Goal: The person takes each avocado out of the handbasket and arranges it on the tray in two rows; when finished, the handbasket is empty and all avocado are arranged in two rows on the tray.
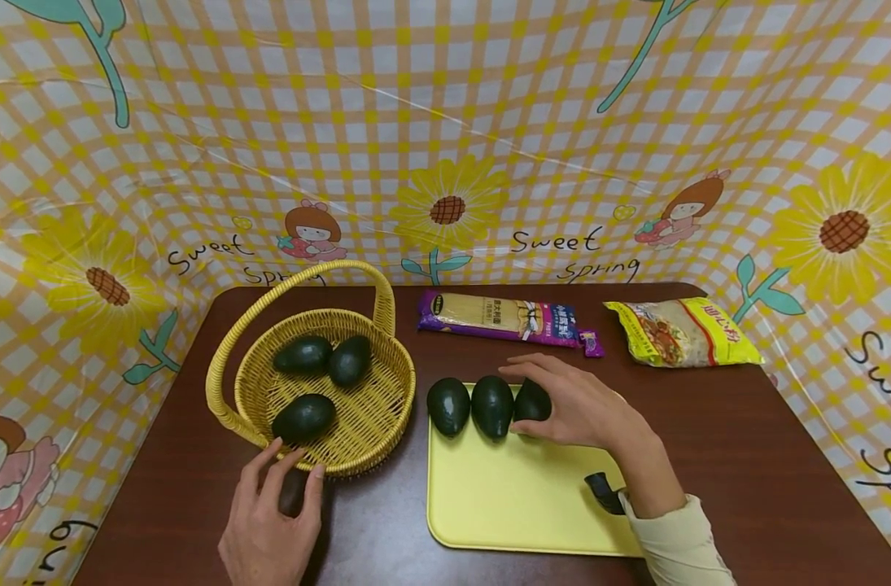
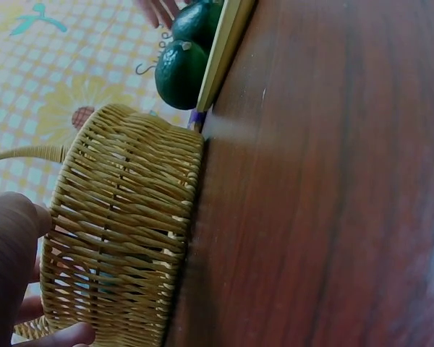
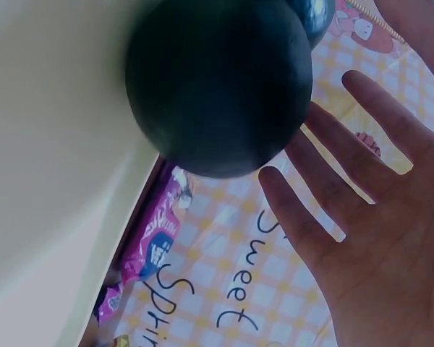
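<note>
A checked cloth (image 1: 445, 98), printed with sunflowers, cartoon figures and the words "Sweet Spring", is hanging behind and beside the dark brown tabletop (image 1: 386, 521) that I am watching from afar. At the left, a yellow wicker basket (image 1: 407, 407) is standing upright, its tall handle (image 1: 216, 382) arching over it. Inside, a rear avocado (image 1: 303, 356) is lying against its neighbour avocado (image 1: 351, 361), and a front avocado (image 1: 303, 417) is sitting close to the near rim. There my left grip, a bare left hand (image 1: 265, 521), is resting at the rim with thumb and fingers standing apart. Toward the middle, a purple-edged noodle packet (image 1: 482, 317) is lying flat at the back. In front of it, a pale yellow tray (image 1: 518, 505) is bearing a row of fruit along its far edge: a first avocado (image 1: 448, 407), a second avocado (image 1: 492, 407) just beside it, and a third avocado (image 1: 533, 401) at the right end. My right grip, a bare right hand (image 1: 577, 407), is curving thumb and fingers round that third one; I cannot tell whether it is bearing on the tray. A black piece (image 1: 604, 494) is jutting out at the wrist, above a light sleeve (image 1: 679, 537). At the far right, a yellow food bag (image 1: 697, 330) is lying near the back edge.
</note>
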### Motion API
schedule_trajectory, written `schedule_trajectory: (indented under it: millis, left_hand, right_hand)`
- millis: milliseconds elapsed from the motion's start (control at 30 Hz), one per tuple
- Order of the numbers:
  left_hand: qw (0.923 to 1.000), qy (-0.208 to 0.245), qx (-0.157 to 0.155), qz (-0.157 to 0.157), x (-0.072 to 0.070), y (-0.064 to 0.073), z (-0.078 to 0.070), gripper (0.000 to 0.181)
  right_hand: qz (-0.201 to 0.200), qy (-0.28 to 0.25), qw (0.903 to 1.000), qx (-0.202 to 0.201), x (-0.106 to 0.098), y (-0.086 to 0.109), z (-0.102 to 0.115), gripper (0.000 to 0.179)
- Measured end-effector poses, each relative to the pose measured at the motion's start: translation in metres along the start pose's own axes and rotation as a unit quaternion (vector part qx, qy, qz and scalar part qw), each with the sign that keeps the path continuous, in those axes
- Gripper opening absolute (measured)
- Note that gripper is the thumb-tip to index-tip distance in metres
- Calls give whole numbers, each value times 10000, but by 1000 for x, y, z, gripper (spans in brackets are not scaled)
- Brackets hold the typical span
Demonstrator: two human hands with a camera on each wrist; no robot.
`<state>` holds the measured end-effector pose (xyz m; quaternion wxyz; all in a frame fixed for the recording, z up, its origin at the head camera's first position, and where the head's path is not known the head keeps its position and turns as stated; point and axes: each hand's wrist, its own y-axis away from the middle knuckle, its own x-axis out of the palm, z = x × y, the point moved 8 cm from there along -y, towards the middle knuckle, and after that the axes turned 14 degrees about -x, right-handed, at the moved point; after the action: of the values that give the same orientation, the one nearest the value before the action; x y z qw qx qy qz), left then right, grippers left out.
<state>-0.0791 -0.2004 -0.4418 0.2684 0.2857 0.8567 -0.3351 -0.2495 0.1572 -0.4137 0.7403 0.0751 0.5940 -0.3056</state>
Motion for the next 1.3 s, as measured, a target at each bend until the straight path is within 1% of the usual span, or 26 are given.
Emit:
schedule_trajectory:
  millis: [433, 667, 1033, 1300]
  left_hand:
    - [10000, 22, -5, 9, 0, -1, 1, 31]
    - [9999, 141, 65, -40, -1, -1, 2, 30]
    - [9999, 96, 59, -45, 0, 0, 1, 30]
    - [10000, 62, 0, -30, 0, 0, 1, 30]
  right_hand:
    - [-83, 116, 9994, -311, 2, -18, 17, 75]
    - [-67, 181, 9984, -523, 5, -30, 28, 71]
    - [-108, 102, 9967, -799, 8, -48, 44, 64]
    - [22, 110, 9968, -795, 12, -60, 52, 62]
